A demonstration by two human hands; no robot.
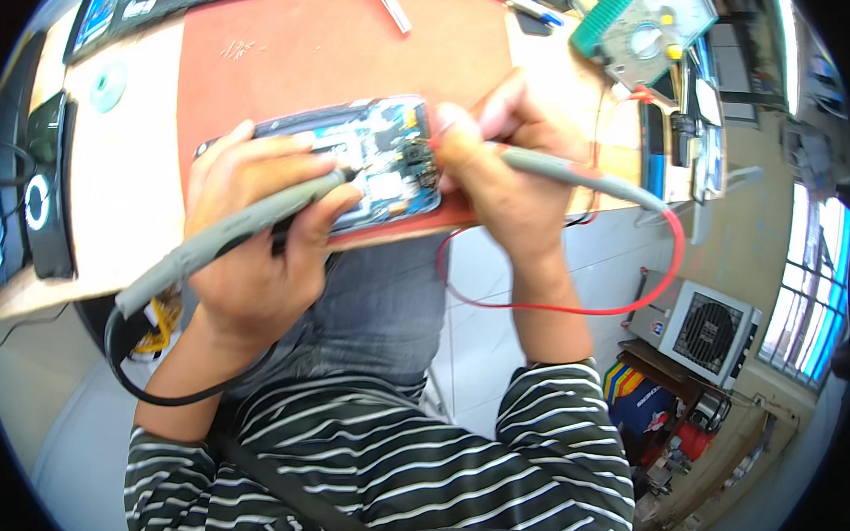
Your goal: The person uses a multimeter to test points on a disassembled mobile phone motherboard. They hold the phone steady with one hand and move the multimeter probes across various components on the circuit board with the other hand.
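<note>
the left hand point(254, 228) was closed around a grey test probe point(234, 231) and also touched the near end of an opened phone point(373, 162); the fingers wrapped the probe body, and its tip pointed to the blue circuit board inside the phone. a black lead point(127, 365) left the back end of this probe and curved down beside the left forearm. the right hand point(507, 164) was clenched on a second grey probe point(574, 177), held like a pen, with the tip at the right part of the same board, near the thumb. a red lead point(635, 296) ran from this probe and made a wide loop below the table edge, beside the right forearm.

the phone lay with its back cover off, on a red-brown mat point(311, 58) at the near edge of a light wooden table point(131, 183), between both hands. both forearms came out of sleeves with dark and white stripes.

farther on the table, at the upper right, a multimeter with a green case point(639, 32) lay tilted. a small round disc point(108, 85) lay on the table at the left, well apart from the mat. on the floor at the right stood a white box with a round grille point(710, 333).
</note>
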